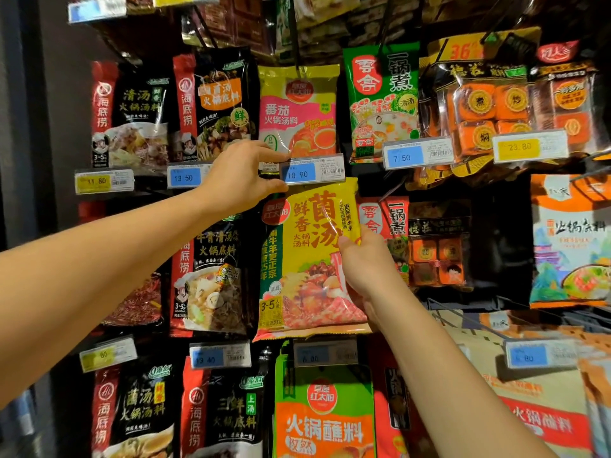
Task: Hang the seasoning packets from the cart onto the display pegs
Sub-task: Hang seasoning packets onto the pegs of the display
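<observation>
Two hands busy: left hand pinches the blue 10.90 price tag, probably tipping it clear of the hidden peg. At its 4 o'clock, right hand grips the yellow packet by its right edge, packet top tucked just under the tag, ready for threading.

Price tag caps yellow pkt; black pkt L, red pkt R, tight.
</observation>
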`<action>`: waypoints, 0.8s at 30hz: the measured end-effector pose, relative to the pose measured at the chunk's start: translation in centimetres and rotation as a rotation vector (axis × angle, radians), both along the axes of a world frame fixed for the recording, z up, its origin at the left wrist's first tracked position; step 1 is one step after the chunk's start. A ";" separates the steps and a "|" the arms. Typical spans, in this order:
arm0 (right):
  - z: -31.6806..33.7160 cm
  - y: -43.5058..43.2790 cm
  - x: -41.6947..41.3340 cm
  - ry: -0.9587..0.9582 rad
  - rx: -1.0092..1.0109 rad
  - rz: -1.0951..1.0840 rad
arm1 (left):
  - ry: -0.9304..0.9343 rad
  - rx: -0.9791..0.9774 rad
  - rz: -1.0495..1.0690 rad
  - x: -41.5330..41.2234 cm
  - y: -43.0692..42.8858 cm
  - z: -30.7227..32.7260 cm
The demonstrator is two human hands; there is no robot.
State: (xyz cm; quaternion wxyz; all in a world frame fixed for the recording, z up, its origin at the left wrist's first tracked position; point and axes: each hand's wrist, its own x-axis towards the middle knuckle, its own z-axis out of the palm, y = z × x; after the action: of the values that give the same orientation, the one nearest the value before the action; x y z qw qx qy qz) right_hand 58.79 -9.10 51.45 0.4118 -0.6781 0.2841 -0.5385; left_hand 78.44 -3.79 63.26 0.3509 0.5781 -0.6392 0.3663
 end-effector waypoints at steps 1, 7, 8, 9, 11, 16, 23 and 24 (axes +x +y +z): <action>0.1 -0.1 0.1 0.029 -0.012 -0.027 | 0.004 0.001 0.000 0.1 0.0 0.0; 0.7 -0.1 -0.3 0.126 0.047 -0.042 | 0.023 0.003 -0.010 0.1 -0.1 -0.1; 0.8 -0.2 -0.4 0.122 0.084 -0.025 | 0.026 0.005 -0.008 0.0 -0.1 -0.1; 0.8 -0.4 -0.4 0.126 0.117 -0.014 | 0.027 0.007 -0.007 -0.1 0.0 -0.2; 0.7 -0.7 -0.1 0.126 0.188 0.004 | 0.032 0.008 -0.007 -0.1 0.0 -0.2; 0.8 -1.5 1.0 0.089 0.249 0.008 | 0.027 0.004 -0.026 -0.4 0.3 -0.3; -0.4 -2.9 2.2 0.075 0.212 -0.025 | 0.029 0.005 -0.026 -0.3 0.3 -0.5; -0.6 -3.1 2.3 0.075 0.208 -0.030 | 0.027 0.001 -0.028 -0.3 0.3 -0.5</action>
State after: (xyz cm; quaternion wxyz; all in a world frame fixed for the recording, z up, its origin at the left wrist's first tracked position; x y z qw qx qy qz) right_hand 61.08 -12.24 50.87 0.4606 -0.6472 0.3638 -0.4865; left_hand 78.18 -3.48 62.71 0.3642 0.5741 -0.6427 0.3531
